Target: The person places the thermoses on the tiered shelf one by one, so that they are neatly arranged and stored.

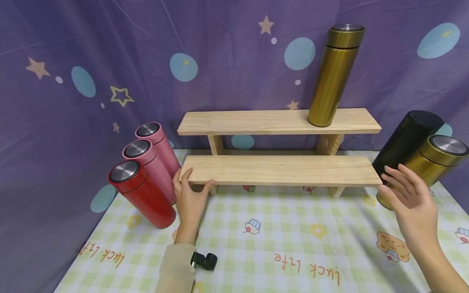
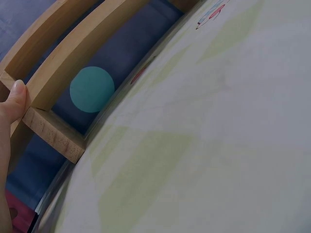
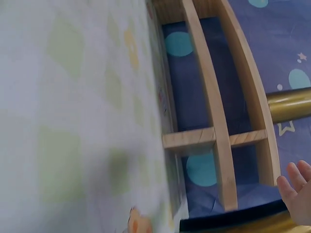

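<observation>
A two-tier wooden shelf stands on the table, with a lower board (image 1: pixel 278 170) and an upper board (image 1: pixel 242 121). My left hand (image 1: pixel 191 202) grips the lower board's left end, fingers over the end and thumb (image 2: pixel 17 99) against the front edge. Beyond the lower board's right end, my right hand (image 1: pixel 417 207) is raised with fingers extended, holding nothing. A tall gold thermos (image 1: pixel 334 81) stands upright near the right of the upper board. Beside the right hand are another gold thermos (image 1: pixel 428 162) and a black thermos (image 1: pixel 404 136), the gold one partly hidden by that hand.
Left of the shelf stand a red thermos (image 1: pixel 144 197) and two pink ones, the nearer pink thermos (image 1: pixel 156 169) and the farther pink thermos (image 1: pixel 165 148). A checked cloth (image 1: pixel 286 232) covers the table. A purple patterned curtain (image 1: pixel 234 36) hangs behind.
</observation>
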The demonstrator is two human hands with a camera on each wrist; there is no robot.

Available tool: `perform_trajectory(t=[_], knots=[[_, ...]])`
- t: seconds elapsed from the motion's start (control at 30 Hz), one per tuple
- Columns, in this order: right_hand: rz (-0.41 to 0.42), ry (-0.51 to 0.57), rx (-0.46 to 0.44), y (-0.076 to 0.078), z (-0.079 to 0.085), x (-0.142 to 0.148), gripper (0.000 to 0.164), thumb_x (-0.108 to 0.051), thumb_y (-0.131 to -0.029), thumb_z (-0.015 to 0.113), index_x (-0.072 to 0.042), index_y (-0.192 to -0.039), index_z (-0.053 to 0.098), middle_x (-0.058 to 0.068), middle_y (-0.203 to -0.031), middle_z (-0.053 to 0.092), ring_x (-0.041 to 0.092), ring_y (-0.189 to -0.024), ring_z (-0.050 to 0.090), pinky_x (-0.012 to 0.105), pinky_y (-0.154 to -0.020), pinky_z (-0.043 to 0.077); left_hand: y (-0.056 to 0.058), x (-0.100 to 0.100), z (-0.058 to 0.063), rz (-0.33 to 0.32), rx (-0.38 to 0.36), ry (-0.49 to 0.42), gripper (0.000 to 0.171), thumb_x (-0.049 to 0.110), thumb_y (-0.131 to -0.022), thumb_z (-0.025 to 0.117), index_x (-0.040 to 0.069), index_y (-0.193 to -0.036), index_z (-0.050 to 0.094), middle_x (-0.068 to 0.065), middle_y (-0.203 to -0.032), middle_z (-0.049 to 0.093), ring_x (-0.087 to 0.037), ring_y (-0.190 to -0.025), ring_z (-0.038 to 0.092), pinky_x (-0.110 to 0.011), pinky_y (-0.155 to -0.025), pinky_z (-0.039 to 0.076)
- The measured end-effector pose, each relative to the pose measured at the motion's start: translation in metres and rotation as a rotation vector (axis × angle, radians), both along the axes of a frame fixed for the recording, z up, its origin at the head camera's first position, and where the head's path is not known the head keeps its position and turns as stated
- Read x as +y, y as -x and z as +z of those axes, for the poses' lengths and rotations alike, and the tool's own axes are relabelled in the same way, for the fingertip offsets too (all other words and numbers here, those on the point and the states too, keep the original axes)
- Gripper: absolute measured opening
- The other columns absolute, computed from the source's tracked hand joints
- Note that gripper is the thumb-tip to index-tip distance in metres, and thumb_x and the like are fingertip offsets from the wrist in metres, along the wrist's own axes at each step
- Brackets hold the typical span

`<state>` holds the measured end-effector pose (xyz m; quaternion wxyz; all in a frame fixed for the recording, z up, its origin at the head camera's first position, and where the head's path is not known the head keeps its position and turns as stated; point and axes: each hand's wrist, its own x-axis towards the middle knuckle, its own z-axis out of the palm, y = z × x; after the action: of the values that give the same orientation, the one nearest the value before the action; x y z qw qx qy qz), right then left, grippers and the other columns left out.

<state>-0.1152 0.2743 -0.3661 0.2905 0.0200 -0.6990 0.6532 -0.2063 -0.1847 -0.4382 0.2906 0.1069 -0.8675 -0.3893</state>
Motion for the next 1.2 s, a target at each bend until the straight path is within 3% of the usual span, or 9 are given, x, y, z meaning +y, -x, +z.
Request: perform_trajectory(t=[0.27, 0.57, 0.77, 0.97, 1.07, 1.2], knots=[[-0.081, -0.113, -0.057, -0.011, -0.011, 0.022, 0.062, 0.016, -0.089, 0.061, -0.003, -0.146, 0.043, 0.0, -0.135, 0.06, 0.004, -0.114, 0.059, 0.009, -0.091, 0.041, 0.0, 0.0, 0.0, -0.002, 0.0, -0.001, 0.08, 0.053, -0.076, 0.081, 0.017, -0.141, 0.05, -0.01, -0.154, 0.027, -0.035, -0.138, 0.034, -0.057, -0.093, 0.042], [-0.259, -0.252, -0.169, -0.019, -0.021, 0.038, 0.063, 0.011, -0.092, 0.06, -0.01, -0.148, 0.041, -0.01, -0.134, 0.058, -0.001, -0.112, 0.055, 0.007, -0.087, 0.039, -0.001, 0.0, 0.001, -0.002, -0.006, -0.006, 0.08, 0.053, -0.077, 0.081, 0.018, -0.141, 0.05, -0.009, -0.154, 0.027, -0.035, -0.137, 0.035, -0.057, -0.093, 0.042], [-0.281, -0.155, -0.159, -0.02, -0.025, 0.047, 0.062, 0.017, -0.091, 0.057, -0.008, -0.146, 0.045, -0.011, -0.128, 0.061, 0.0, -0.11, 0.057, 0.008, -0.087, 0.04, -0.001, 0.0, 0.001, 0.0, -0.006, -0.005, 0.08, 0.053, -0.076, 0.081, 0.017, -0.141, 0.05, -0.009, -0.154, 0.027, -0.035, -0.137, 0.035, -0.057, -0.093, 0.042], [-0.332, -0.185, -0.2, -0.02, -0.028, 0.053, 0.061, 0.012, -0.094, 0.057, -0.012, -0.147, 0.043, -0.018, -0.127, 0.059, -0.005, -0.107, 0.056, 0.007, -0.086, 0.039, 0.0, 0.0, 0.001, -0.002, -0.011, -0.011, 0.08, 0.053, -0.077, 0.081, 0.018, -0.141, 0.05, -0.008, -0.155, 0.026, -0.035, -0.138, 0.035, -0.057, -0.094, 0.042], [-0.33, -0.169, -0.195, -0.016, -0.038, 0.066, 0.061, 0.011, -0.094, 0.057, -0.012, -0.148, 0.042, -0.015, -0.129, 0.06, -0.004, -0.108, 0.057, 0.008, -0.086, 0.039, 0.0, 0.0, 0.001, -0.002, -0.012, -0.012, 0.08, 0.053, -0.077, 0.081, 0.018, -0.141, 0.05, -0.008, -0.155, 0.027, -0.035, -0.137, 0.035, -0.057, -0.094, 0.042], [-0.331, -0.191, -0.17, -0.005, -0.069, 0.098, 0.061, 0.006, -0.094, 0.061, -0.015, -0.148, 0.041, -0.008, -0.135, 0.059, -0.001, -0.112, 0.057, 0.008, -0.086, 0.039, 0.0, 0.0, 0.001, -0.002, -0.01, -0.01, 0.08, 0.053, -0.077, 0.081, 0.019, -0.141, 0.05, -0.009, -0.154, 0.027, -0.035, -0.137, 0.035, -0.057, -0.094, 0.042]])
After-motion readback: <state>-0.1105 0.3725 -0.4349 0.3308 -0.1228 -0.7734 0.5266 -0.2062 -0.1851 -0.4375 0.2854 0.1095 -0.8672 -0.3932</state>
